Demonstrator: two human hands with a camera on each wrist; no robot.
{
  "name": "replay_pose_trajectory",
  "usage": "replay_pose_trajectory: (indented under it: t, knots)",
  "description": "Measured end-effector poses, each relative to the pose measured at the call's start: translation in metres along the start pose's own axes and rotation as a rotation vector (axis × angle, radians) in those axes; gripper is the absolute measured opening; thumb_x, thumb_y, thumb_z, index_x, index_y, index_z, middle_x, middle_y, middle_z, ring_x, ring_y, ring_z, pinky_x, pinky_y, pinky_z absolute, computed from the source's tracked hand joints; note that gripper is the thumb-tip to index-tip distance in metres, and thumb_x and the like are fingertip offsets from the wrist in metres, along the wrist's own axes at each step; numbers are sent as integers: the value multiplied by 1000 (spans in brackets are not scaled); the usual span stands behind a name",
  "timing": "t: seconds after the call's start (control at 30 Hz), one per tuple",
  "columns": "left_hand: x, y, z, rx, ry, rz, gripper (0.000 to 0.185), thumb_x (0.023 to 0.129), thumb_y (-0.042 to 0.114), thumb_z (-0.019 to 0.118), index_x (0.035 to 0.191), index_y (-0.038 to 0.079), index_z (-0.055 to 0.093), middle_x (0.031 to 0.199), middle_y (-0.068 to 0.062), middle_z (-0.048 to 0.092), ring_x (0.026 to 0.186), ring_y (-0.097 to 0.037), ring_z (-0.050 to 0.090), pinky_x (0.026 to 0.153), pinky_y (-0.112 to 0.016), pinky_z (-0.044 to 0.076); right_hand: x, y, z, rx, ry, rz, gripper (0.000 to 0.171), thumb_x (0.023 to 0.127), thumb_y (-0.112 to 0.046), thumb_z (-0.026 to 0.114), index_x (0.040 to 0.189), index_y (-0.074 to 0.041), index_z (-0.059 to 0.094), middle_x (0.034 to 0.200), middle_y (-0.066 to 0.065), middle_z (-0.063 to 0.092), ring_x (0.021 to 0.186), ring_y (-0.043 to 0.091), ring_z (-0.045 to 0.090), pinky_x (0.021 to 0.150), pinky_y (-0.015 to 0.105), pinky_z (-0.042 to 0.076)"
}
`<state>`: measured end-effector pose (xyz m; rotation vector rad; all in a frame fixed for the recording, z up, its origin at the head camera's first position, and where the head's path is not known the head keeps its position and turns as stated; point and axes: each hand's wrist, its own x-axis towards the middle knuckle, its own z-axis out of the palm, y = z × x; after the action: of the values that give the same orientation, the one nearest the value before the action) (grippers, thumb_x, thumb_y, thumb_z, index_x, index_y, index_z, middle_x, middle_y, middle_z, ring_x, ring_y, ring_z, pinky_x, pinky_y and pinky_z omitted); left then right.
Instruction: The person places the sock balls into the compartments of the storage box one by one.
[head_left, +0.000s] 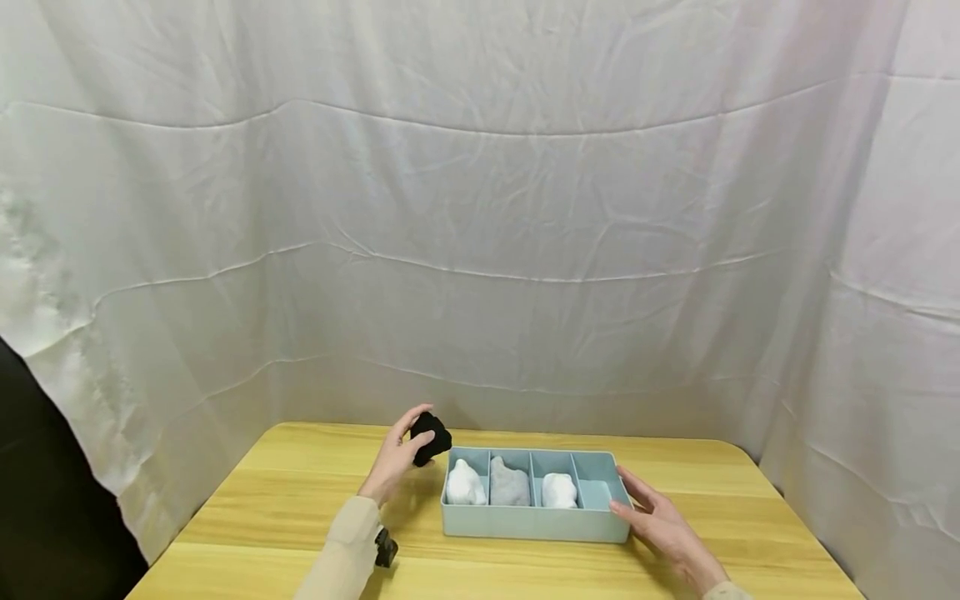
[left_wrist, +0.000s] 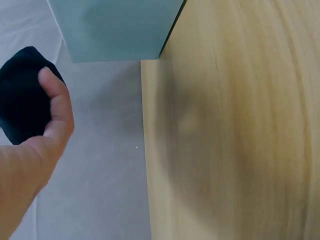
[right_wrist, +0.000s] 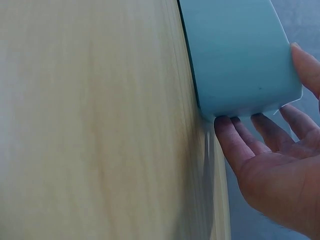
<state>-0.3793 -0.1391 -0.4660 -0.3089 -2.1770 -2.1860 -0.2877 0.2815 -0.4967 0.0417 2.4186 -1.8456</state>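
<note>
The right hand [head_left: 663, 525] lies nearest the head camera, palm against the right end wall of the light blue organiser tray [head_left: 536, 523]. Its fingers [right_wrist: 239, 144] are straight and relaxed; the fingertips touch the tray's end wall, and the thumb lies at the upper rim. Nothing is gripped.

The left hand [head_left: 396, 462] is raised just beyond the tray's left far corner. Its fingers and thumb [left_wrist: 56, 107] curl round a black rolled sock [head_left: 430, 437], which is held clear of the wooden table [head_left: 285, 492].

The tray has four compartments in a row. Counting away from the left-hand fingers: a white bundle [head_left: 465, 484], a grey bundle [head_left: 510, 483], a second white bundle [head_left: 558, 491], and a bare compartment next to the right-hand fingers.

Open table surface extends left of the left hand to the table edge, and in front of the tray toward the camera. A white cloth backdrop [head_left: 480, 217] stands behind the far edge.

The left wrist view shows the thumb on the sock and the tray's outer corner. The right wrist view shows fingertip contact at the wall. Compartment contents appear only in the head view.

No readable writing or labels appear.
</note>
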Motion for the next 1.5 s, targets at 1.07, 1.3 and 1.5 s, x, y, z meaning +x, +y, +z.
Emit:
replay_pose_trajectory:
  t: [1.07,1.3,1.5]
  knots:
    - [-10,6,44,148,-229,153,56,89,27,73,141,29,52,143,-9,50,102,-32,66,83,-45,54,-1,-2,2,-43,0,2,76,94,-29,67,156,-12,26,161,23,16,143,49,22,111,58,33]
    - [-9,6,60,220,-248,177,63,85,26,78,142,27,52,148,-9,43,118,-33,58,91,-39,53,1,-1,1,-42,-1,2,76,94,-28,66,156,-12,25,161,24,16,143,50,22,110,59,34]
    - [-8,7,69,192,-346,180,69,85,15,77,147,24,46,148,-10,39,129,-40,50,94,-41,52,1,0,1,-28,4,9,76,94,-28,67,156,-13,26,161,23,16,143,49,22,110,59,34]
